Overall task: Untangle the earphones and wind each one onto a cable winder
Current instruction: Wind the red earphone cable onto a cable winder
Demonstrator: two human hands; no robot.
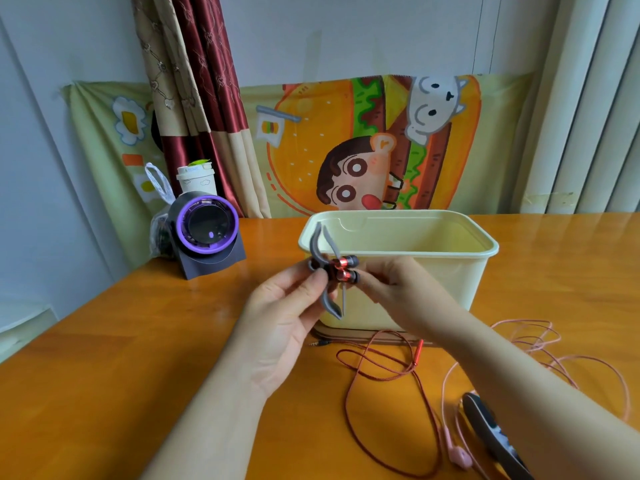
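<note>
Tabletop (pixel 104 358): red earphones (pixel 346 264), pink earphones (pixel 459 457), one winder (pixel 316 244)

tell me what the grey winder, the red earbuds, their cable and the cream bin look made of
Grey winder: likely soft rubber or silicone; matte, and its arms curve.
Red earbuds: probably metal shells; glossy ribbed shine, black tips.
Red cable: woven fabric sleeve; a braided texture shows.
Cream bin: plastic; smooth, slight sheen, moulded rim.
</note>
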